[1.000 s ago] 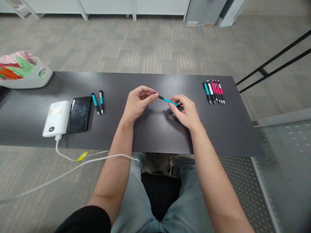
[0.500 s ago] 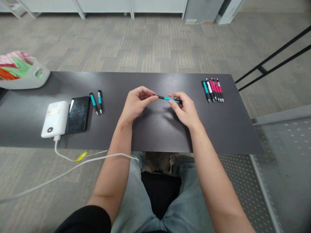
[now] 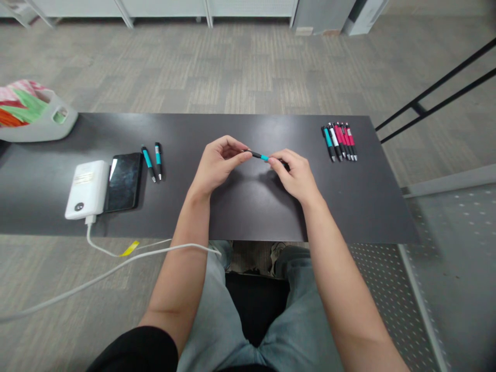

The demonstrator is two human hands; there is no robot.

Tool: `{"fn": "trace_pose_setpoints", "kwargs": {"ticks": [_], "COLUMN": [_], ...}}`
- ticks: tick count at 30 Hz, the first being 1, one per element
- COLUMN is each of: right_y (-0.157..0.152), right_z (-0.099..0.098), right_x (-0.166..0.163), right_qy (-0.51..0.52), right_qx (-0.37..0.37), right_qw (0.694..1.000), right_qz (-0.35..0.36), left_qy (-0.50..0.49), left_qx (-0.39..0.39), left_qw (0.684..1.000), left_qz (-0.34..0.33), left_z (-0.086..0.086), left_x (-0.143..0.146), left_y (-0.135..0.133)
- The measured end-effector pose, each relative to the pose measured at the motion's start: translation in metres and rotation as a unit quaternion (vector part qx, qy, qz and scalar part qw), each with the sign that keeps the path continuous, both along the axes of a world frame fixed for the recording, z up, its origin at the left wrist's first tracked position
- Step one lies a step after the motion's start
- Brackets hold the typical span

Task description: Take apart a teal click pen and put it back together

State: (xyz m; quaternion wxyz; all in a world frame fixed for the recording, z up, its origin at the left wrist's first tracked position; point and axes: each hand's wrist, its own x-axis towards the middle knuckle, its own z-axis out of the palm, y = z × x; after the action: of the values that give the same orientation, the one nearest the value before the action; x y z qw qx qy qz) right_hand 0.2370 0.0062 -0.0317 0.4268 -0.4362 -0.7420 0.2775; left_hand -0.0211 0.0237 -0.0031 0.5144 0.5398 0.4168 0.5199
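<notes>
Between my two hands a teal and black pen (image 3: 264, 157) lies roughly level above the dark table (image 3: 248, 217). My left hand (image 3: 225, 161) pinches its black grip end between thumb and fingers, which hide the tip. Thumb and fingers of my right hand (image 3: 291, 169) close round the teal barrel and cover much of the far end. Off to the left, two more teal and black pens (image 3: 148, 164) rest side by side. On the right lies a row of several pens: a teal one (image 3: 328, 143), a white one (image 3: 335, 142) and pink ones (image 3: 346, 141).
Left of the loose pens are a black phone (image 3: 123, 182) and a white power bank (image 3: 87, 188). A white cable (image 3: 116, 276) runs from that side across my left forearm. At the far left corner sits a white basket (image 3: 64, 126) with coloured fabric.
My right fingers have closed further round the teal barrel, so less of it shows. The left hand keeps its pinch, and the view has shifted slightly.
</notes>
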Motion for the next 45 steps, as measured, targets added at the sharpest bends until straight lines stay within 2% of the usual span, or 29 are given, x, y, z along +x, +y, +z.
{"fn": "trace_pose_setpoints", "kwargs": {"ticks": [12,16,22,31,39,45], "right_y": [-0.003,-0.003,-0.001,-0.001,-0.001,-0.002], "right_z": [0.003,0.003,0.003,-0.002,-0.001,-0.001], "right_x": [-0.002,-0.002,-0.001,-0.002,0.000,-0.002], "right_qy": [-0.011,-0.006,-0.020,-0.011,-0.029,-0.012], "right_qx": [-0.032,-0.008,-0.010,0.005,0.000,0.012], "right_qw": [0.999,1.000,1.000,1.000,0.999,1.000], "right_qz": [-0.002,-0.004,0.007,-0.025,-0.016,-0.012], "left_qy": [0.023,0.024,0.033,0.164,0.183,0.159], "left_qx": [0.022,0.032,0.040,0.068,0.091,0.094], "left_qw": [0.999,0.999,0.998,0.984,0.979,0.983], "left_qz": [-0.008,-0.014,-0.040,0.015,-0.005,-0.001], "left_z": [-0.002,-0.004,-0.006,-0.012,-0.004,-0.009], "left_x": [-0.001,-0.002,-0.002,0.003,0.000,-0.001], "left_y": [0.001,0.000,-0.001,-0.004,-0.004,-0.001]}}
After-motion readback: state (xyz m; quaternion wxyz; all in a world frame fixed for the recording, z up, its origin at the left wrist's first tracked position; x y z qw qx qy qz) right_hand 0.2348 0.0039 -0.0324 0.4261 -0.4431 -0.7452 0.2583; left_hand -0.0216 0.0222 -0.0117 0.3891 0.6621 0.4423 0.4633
